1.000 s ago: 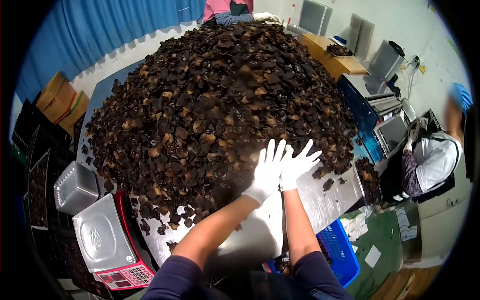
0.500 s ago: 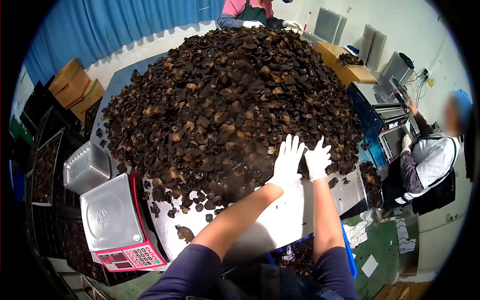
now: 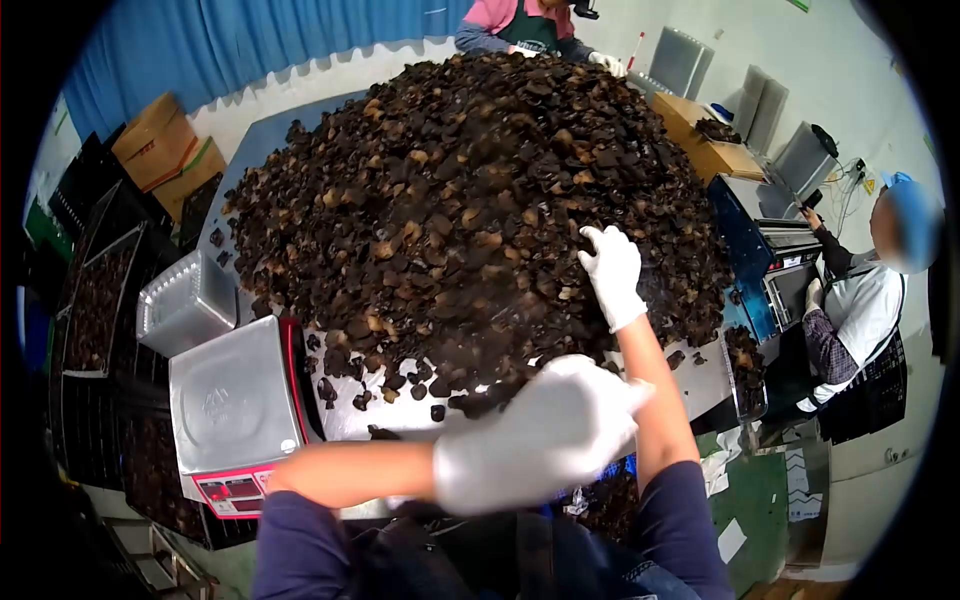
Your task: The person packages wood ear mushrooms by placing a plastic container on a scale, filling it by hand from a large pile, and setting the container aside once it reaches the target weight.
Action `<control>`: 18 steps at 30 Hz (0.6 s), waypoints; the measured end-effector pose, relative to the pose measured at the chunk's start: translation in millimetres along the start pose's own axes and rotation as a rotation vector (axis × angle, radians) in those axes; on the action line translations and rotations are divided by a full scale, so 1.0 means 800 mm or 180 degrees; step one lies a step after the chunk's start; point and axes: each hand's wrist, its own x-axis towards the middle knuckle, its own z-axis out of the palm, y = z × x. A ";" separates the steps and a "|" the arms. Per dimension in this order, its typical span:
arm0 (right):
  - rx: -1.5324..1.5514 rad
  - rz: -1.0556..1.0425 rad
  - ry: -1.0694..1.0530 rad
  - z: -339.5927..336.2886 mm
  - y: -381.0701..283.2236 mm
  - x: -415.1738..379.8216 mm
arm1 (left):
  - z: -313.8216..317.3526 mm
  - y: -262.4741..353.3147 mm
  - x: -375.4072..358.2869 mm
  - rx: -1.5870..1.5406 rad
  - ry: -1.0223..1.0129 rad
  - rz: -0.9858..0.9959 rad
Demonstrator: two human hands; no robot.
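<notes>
On the worktop [image 3: 690, 385], a big heap of dried dark mushrooms [image 3: 470, 190] covers nearly the whole surface, spilling to the near edge. Right hand [image 3: 612, 275], white glove, lies flat on the heap's near-right slope, fingers spread and pressed into the pieces; grip wide, nothing enclosed. Left hand [image 3: 535, 435], also gloved, is raised close to the camera, above the near edge of the heap, blurred; back of the hand faces the lens, so its grip cannot be told, nor whether it holds anything. Loose mushroom pieces [image 3: 400, 385] are scattered on bare metal just below the heap. Left of them, a weighing scale [image 3: 235, 405] with a steel platter and red keypad front sits at the worktop's corner; a steel tray [image 3: 185, 305] stands just behind it. Cardboard boxes [image 3: 165, 150] stand by the blue curtain [image 3: 250, 40]. A person in pink [image 3: 515, 20] works at the far side of the heap. Another person in a white top [image 3: 860, 310] sits at right near a machine [image 3: 770, 245].
</notes>
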 end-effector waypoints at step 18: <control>0.2247 0.1199 0.0016 0.000 0.023 -0.013 | -0.118 0.207 -0.047 -0.0810 -0.0187 -0.1028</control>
